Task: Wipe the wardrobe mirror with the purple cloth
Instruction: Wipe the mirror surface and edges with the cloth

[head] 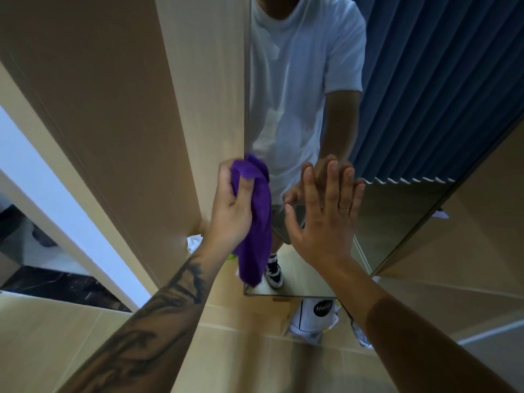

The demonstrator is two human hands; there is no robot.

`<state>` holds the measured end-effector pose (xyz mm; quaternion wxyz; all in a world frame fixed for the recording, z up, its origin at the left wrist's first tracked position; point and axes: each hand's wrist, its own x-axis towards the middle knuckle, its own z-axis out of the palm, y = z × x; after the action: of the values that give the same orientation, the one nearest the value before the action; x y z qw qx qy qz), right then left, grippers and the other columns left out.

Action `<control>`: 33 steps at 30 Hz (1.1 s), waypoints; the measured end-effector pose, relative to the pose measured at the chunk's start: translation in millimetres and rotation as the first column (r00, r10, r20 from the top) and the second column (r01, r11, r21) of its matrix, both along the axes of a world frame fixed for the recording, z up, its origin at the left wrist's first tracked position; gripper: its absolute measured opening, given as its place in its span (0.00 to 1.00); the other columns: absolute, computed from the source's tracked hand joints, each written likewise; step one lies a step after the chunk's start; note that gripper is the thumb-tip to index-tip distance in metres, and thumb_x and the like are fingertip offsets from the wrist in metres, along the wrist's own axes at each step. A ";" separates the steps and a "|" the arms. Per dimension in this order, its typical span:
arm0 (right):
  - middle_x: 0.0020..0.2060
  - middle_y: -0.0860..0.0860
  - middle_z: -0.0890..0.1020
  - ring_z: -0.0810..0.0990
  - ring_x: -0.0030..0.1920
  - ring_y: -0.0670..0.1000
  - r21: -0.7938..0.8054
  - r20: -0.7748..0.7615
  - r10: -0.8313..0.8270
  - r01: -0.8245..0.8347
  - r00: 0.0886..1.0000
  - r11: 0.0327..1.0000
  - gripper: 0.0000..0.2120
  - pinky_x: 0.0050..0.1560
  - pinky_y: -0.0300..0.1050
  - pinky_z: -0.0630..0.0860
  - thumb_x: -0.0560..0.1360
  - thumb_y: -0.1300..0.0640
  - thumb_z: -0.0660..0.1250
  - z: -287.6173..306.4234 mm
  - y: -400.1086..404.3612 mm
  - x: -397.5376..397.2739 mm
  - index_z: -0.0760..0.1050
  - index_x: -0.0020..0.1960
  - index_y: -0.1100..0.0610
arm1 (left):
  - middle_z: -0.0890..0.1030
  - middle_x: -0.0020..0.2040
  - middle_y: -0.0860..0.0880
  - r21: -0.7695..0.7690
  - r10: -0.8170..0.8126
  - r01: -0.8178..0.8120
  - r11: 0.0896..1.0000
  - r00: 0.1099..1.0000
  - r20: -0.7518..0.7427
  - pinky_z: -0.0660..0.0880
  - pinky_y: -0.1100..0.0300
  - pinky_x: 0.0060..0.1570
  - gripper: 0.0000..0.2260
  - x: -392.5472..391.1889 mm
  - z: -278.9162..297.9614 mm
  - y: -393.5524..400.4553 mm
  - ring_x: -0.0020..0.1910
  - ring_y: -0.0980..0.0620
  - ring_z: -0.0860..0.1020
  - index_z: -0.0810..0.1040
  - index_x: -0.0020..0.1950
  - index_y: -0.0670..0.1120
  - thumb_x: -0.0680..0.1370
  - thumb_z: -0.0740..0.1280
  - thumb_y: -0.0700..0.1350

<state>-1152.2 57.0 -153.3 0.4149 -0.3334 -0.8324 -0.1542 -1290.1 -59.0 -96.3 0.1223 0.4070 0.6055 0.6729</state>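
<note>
At mirror's left edge: left hand [231,205] grips bunched purple cloth [255,222], tail hanging below.
Right of cloth: right hand [323,217], fingers straight, flat on tall frameless wardrobe mirror [397,137].

white bag with black round logo [318,316] on beige tiled floor [241,361], crumpled white paper [195,241] by the wardrobe base

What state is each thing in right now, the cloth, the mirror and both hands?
purple cloth: bunched at the top, its tail hanging down, at the mirror's left edge.
wardrobe mirror: upright, right palm flat on the glass.
left hand: grips the cloth.
right hand: fingers straight, pressed on the mirror.
</note>
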 end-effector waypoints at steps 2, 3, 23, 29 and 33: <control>0.82 0.51 0.32 0.38 0.83 0.57 0.002 -0.005 -0.005 0.005 1.000 1.000 0.39 0.81 0.69 0.47 0.82 0.39 0.62 0.2 -0.9 -0.7 0.47 0.84 0.51 | 0.77 0.43 0.55 -0.112 -0.037 0.042 0.993 0.998 0.042 0.71 0.71 0.42 0.04 0.9 -28.7 -3.7 0.38 0.68 0.77 0.69 0.56 0.55 0.87 0.56 0.47; 0.83 0.51 0.32 0.38 0.83 0.57 0.002 -0.001 -0.005 0.005 1.000 1.000 0.39 0.81 0.69 0.48 0.82 0.39 0.62 0.1 -1.1 -0.5 0.47 0.84 0.51 | 0.77 0.43 0.55 -0.140 -0.048 0.053 0.989 0.998 0.038 0.71 0.70 0.42 0.05 -0.7 -35.3 -4.5 0.38 0.67 0.77 0.69 0.55 0.55 0.87 0.56 0.48; 0.83 0.59 0.49 0.51 0.82 0.65 -0.003 0.038 0.016 -0.016 0.999 1.000 0.38 0.80 0.70 0.53 0.81 0.41 0.65 -20.1 -4.0 6.3 0.53 0.83 0.53 | 0.81 0.44 0.60 -0.145 -0.017 0.025 0.989 0.998 0.059 0.74 0.56 0.47 0.03 -16.0 -54.9 -8.8 0.44 0.58 0.80 0.75 0.53 0.55 0.84 0.66 0.47; 0.83 0.55 0.35 0.38 0.83 0.61 -0.061 0.106 -0.006 0.013 0.994 0.998 0.42 0.80 0.69 0.49 0.81 0.39 0.63 -65.1 -15.9 8.2 0.45 0.85 0.52 | 0.81 0.52 0.54 0.114 -0.047 0.039 0.993 0.997 0.064 0.77 0.63 0.48 0.05 -19.5 -6.7 -3.8 0.49 0.58 0.80 0.74 0.58 0.55 0.84 0.67 0.46; 0.82 0.56 0.32 0.36 0.83 0.62 -0.112 0.128 -0.023 0.037 0.992 0.993 0.45 0.81 0.69 0.47 0.81 0.37 0.63 -73.8 -21.8 5.8 0.40 0.85 0.52 | 0.80 0.44 0.65 -0.142 -0.073 0.087 0.986 0.992 0.101 0.74 0.68 0.44 0.07 -11.2 -78.5 -13.1 0.43 0.65 0.78 0.73 0.55 0.53 0.84 0.67 0.41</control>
<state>-1146.4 35.3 -227.2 0.3391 -0.3588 -0.8594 -0.1333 -1301.3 -72.1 -174.8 0.2078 0.3883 0.6298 0.6398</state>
